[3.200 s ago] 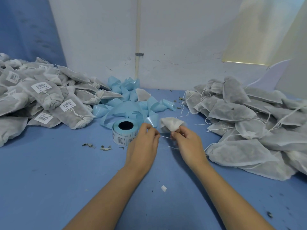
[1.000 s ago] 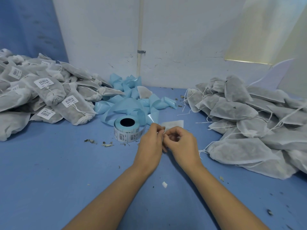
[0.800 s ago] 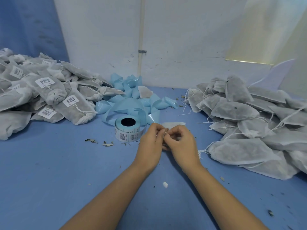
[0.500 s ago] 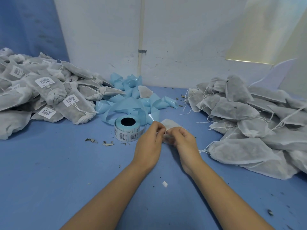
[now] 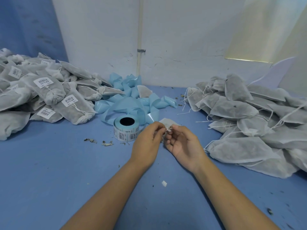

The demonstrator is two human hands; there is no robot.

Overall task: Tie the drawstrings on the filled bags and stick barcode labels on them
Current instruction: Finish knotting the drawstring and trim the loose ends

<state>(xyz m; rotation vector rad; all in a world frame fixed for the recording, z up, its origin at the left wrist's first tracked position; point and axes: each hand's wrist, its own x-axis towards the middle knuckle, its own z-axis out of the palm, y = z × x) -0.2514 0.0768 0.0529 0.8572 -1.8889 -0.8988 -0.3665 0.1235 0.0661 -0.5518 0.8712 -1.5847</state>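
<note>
A small white filled bag [image 5: 167,122] lies on the blue table [image 5: 49,163], mostly hidden behind my hands. My left hand [image 5: 147,143] pinches its white drawstring [image 5: 168,129] at the fingertips. My right hand [image 5: 184,143], palm turned up, pinches the same drawstring from the other side; a small knot shows between the two. The roll of barcode labels [image 5: 127,129] stands just left of my left hand.
A heap of tied, labelled bags [image 5: 41,95] fills the left side. A heap of unlabelled bags with loose strings [image 5: 249,117] fills the right. Blue label backing ribbon [image 5: 132,100] is piled at the back by the white wall. Leaf crumbs [image 5: 99,141] and a paper scrap [image 5: 164,183] lie around.
My hands stayed together at the bag's mouth, working the drawstring. My right hand has rolled palm up and a small knot now shows between the fingertips.
</note>
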